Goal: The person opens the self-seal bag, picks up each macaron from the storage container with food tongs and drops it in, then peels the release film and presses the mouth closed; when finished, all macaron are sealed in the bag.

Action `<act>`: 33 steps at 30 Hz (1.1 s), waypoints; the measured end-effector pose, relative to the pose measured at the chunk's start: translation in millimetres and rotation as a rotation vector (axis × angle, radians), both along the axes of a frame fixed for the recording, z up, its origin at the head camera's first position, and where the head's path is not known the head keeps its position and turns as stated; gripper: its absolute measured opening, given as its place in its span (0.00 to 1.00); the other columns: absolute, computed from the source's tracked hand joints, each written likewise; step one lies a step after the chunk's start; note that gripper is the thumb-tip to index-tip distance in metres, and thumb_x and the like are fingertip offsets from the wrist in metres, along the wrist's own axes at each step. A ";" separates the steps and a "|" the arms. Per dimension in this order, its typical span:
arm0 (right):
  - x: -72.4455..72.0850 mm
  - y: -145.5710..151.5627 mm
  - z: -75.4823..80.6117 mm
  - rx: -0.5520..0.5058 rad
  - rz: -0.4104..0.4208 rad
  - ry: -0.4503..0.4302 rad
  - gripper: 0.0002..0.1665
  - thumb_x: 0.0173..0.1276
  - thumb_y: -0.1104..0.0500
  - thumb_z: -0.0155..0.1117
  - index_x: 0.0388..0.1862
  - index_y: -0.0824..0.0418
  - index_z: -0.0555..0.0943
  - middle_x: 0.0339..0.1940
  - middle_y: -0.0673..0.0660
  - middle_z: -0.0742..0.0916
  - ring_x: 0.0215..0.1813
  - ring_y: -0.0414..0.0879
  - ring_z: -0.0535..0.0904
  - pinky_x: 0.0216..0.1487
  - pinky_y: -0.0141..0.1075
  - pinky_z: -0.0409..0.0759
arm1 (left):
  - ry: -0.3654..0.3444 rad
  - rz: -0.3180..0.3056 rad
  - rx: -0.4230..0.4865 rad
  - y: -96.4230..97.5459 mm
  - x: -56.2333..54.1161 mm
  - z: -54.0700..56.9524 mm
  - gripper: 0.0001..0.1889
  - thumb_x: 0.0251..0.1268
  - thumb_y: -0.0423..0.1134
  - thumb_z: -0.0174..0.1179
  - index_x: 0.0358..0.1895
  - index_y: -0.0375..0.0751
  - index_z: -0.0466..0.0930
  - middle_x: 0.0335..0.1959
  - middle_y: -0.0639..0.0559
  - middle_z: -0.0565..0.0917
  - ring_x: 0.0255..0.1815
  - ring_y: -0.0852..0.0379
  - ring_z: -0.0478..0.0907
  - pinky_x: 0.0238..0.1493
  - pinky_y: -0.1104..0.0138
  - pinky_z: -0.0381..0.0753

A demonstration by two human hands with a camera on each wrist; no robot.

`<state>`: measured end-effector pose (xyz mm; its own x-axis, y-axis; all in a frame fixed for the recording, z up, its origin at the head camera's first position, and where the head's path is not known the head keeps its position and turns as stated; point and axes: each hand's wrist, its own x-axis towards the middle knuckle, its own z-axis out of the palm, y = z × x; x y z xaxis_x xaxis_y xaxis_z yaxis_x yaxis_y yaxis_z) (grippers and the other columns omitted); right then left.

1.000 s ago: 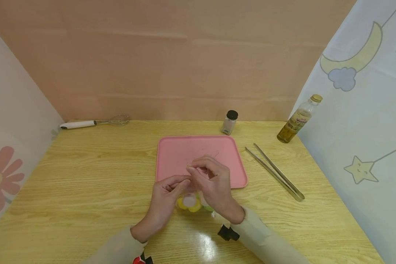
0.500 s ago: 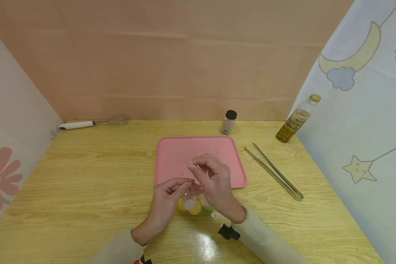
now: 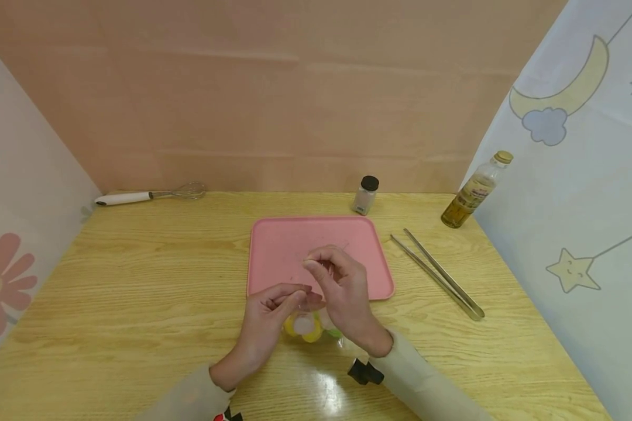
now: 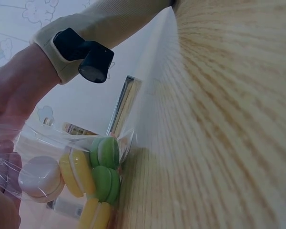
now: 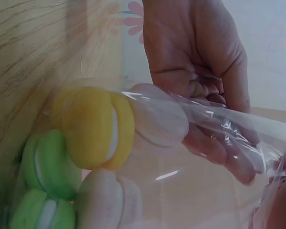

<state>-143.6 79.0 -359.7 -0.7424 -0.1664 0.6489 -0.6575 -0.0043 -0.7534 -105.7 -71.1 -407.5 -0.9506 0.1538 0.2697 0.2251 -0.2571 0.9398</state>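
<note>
A clear plastic bag (image 5: 167, 176) with several macarons hangs below my two hands, close over the table. Yellow macarons (image 5: 93, 126), green macarons (image 4: 105, 183) and pale pinkish ones (image 4: 40, 177) show through the film. My left hand (image 3: 268, 316) pinches the bag's upper part between thumb and fingers, left of centre. Slightly higher and to the right, my right hand (image 3: 344, 292) pinches the bag's upper edge with thumb and forefinger. In the head view the hands partly cover the bag.
Behind the hands lies a pink tray (image 3: 279, 240). Metal tongs (image 3: 439, 272) rest right of it, and a black-capped jar (image 3: 366, 196) stands behind it. An oil bottle (image 3: 474, 193) is at the back right, a whisk (image 3: 150, 196) at the back left.
My fingertips, close together a second ago, are further apart: the right ones have shifted slightly up and right, the left ones slightly down. The bag stays between the hands.
</note>
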 end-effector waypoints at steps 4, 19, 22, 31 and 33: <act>1.2 -1.4 0.0 -0.001 0.020 -0.010 0.05 0.74 0.65 0.61 0.37 0.68 0.80 0.35 0.60 0.84 0.36 0.48 0.75 0.39 0.30 0.76 | -0.030 0.021 -0.007 0.7 0.8 1.5 0.10 0.75 0.32 0.59 0.48 0.26 0.84 0.39 0.39 0.89 0.41 0.47 0.88 0.51 0.59 0.84; 0.5 0.8 2.0 -0.027 0.051 -0.033 0.13 0.75 0.58 0.59 0.37 0.69 0.79 0.38 0.63 0.85 0.42 0.48 0.81 0.47 0.36 0.81 | -0.052 0.046 -0.034 -0.1 1.1 0.6 0.11 0.74 0.32 0.60 0.48 0.24 0.84 0.39 0.41 0.89 0.41 0.50 0.88 0.46 0.61 0.85; 0.6 2.0 4.7 -0.018 0.044 -0.030 0.12 0.76 0.59 0.59 0.36 0.68 0.78 0.39 0.63 0.85 0.45 0.48 0.81 0.48 0.36 0.81 | -0.050 0.066 -0.045 -0.4 1.2 0.4 0.11 0.73 0.32 0.61 0.48 0.24 0.84 0.39 0.43 0.89 0.40 0.52 0.88 0.45 0.62 0.85; -0.9 6.8 12.2 -0.046 0.000 -0.005 0.14 0.77 0.57 0.58 0.36 0.69 0.78 0.40 0.63 0.85 0.47 0.50 0.81 0.46 0.34 0.77 | -0.038 0.013 0.027 0.1 1.8 -2.9 0.11 0.77 0.32 0.56 0.50 0.24 0.82 0.41 0.38 0.88 0.43 0.48 0.88 0.46 0.58 0.86; -1.5 7.8 13.1 -0.050 -0.009 0.002 0.15 0.77 0.57 0.58 0.36 0.69 0.78 0.40 0.63 0.85 0.44 0.49 0.80 0.43 0.33 0.76 | -0.031 0.013 0.036 0.3 2.5 -3.9 0.11 0.77 0.32 0.56 0.50 0.24 0.82 0.42 0.38 0.88 0.43 0.47 0.88 0.45 0.57 0.86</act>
